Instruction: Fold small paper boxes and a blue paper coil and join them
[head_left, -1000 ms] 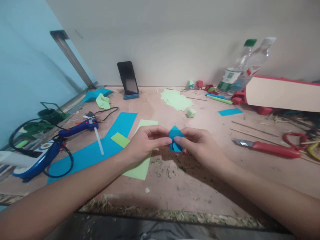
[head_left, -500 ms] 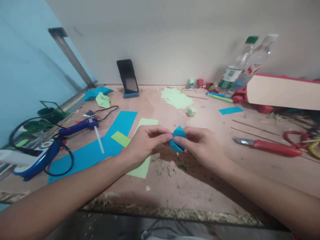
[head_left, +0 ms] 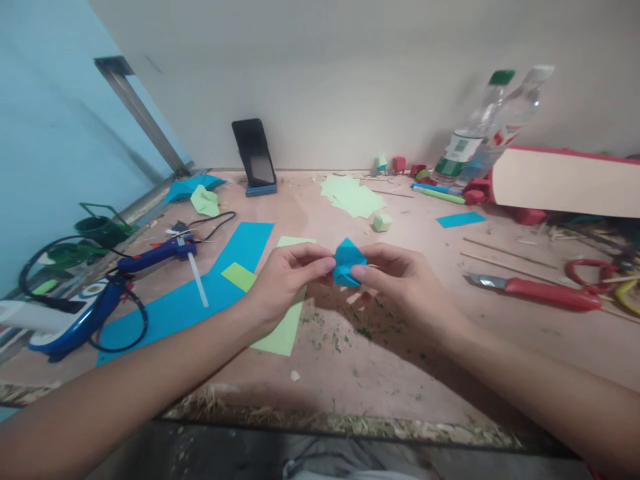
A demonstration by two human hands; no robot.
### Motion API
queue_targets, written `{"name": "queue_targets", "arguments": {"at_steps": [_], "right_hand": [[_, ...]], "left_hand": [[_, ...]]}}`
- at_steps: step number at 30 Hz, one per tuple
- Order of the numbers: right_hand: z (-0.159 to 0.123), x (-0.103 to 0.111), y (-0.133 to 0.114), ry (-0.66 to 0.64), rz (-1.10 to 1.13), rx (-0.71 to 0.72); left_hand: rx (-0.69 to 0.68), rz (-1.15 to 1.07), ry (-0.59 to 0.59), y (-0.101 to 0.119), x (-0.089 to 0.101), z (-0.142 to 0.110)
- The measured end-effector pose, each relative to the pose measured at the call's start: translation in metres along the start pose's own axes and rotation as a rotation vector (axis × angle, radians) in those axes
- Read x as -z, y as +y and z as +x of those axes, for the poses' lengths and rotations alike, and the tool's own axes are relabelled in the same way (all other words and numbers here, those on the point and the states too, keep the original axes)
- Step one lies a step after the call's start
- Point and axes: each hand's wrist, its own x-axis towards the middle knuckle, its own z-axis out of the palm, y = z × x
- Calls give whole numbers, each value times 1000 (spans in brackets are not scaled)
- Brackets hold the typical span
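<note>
A small folded blue paper piece (head_left: 347, 261) is held above the middle of the wooden table between both hands. My left hand (head_left: 285, 280) pinches its left side with thumb and fingertips. My right hand (head_left: 400, 283) pinches its right side, the thumb pressed on the front. Under my left wrist lies a light green paper sheet (head_left: 285, 333), and beside it a long blue paper strip (head_left: 200, 297) with a small green rectangle (head_left: 240, 277) on it.
A blue glue gun (head_left: 157, 253) with cord lies at the left. A phone (head_left: 255, 159) stands at the back wall. Green paper pieces (head_left: 353, 197) and a small green cube (head_left: 381, 222) lie farther back. A red-handled knife (head_left: 537, 293), sticks, scissors, two bottles (head_left: 480, 133) and a paper roll (head_left: 565, 183) fill the right.
The blue paper piece has been raised slightly and turned between my fingers; both hands stay pinched on it in almost the same place.
</note>
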Motion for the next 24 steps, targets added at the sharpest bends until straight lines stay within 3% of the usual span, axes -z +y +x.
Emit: {"name": "queue_targets", "arguments": {"at_steps": [8, 24], "right_hand": [[-1, -1, -3, 109, 23, 17], [0, 1, 0, 83, 42, 11]], "left_hand": [[-23, -23, 15, 0, 1, -1], [-80, -43, 43, 0, 3, -1]]}}
